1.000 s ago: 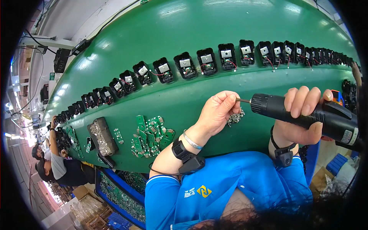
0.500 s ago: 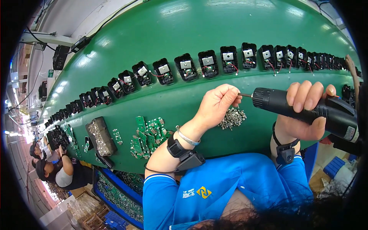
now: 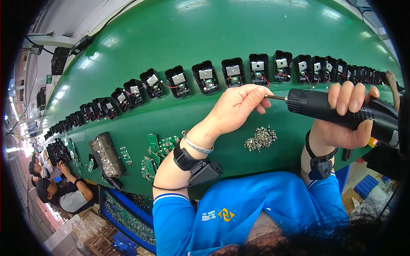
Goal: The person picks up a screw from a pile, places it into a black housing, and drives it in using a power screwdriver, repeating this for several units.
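My right hand (image 3: pixel 352 113) is wrapped around a black electric screwdriver (image 3: pixel 311 104), which points left with its thin metal bit (image 3: pixel 277 97). At the bit's tip, my left hand (image 3: pixel 239 104) is closed, thumb and finger pinched together. What sits between those fingertips is too small and hidden to make out. Below my left hand lies a small pile of silver screws (image 3: pixel 260 138). Beyond both hands runs a long row of open black housings, each with a metal plate and red wires, such as one housing (image 3: pixel 232 72) straight ahead.
Green circuit boards (image 3: pixel 164 147) are heaped left of my left forearm. Farther left stands a dark box of small metal parts (image 3: pixel 106 155). A blue-edged bin (image 3: pixel 128 213) of boards is below the table edge. Co-workers sit at the far left; another person's arm (image 3: pixel 392 87) reaches in at right.
The view has shifted slightly. My left hand has moved a little left and up with its pinch kept at the bit's tip, and the screwdriver has moved slightly right.
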Available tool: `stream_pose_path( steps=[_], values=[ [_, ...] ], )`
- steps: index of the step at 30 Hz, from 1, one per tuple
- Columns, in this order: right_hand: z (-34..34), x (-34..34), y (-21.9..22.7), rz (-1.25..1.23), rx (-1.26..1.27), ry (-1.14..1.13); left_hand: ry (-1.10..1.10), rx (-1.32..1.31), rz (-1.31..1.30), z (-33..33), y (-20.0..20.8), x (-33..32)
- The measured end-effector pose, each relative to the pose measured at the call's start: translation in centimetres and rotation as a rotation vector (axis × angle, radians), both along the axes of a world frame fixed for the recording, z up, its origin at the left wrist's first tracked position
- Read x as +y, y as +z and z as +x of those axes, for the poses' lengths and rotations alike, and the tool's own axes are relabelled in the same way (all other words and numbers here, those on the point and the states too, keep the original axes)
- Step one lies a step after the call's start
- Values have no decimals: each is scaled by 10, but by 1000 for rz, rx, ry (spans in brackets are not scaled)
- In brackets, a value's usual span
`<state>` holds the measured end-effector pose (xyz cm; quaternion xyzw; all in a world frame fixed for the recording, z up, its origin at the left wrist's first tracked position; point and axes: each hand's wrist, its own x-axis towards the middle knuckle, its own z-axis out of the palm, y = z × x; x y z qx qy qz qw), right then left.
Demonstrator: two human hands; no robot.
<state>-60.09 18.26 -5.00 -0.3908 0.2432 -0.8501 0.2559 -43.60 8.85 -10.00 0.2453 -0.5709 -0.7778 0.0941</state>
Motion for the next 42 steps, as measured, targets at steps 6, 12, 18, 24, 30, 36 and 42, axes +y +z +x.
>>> stream_pose_path(
  steps=[6,12,18,24,30,36,42],
  values=[
    [-4,4,3,13,8,-6,-53,8,129,-6,0,1],
    [-5,1,1,0,21,8,-65,-89,-103,-4,7,0],
    [-7,-9,-5,7,139,-76,131,-135,-1175,1,10,-23],
    [7,-36,-32,55,254,-107,19,-204,-1455,-11,-15,-33],
    [18,-51,-53,78,319,-141,-74,-256,-1527,-11,-37,-43],
    [22,-57,-65,115,315,-158,-57,-241,-1516,-9,-42,-46],
    [25,-59,-68,108,328,-147,-50,-237,-1516,-7,-44,-46]
  ],
)
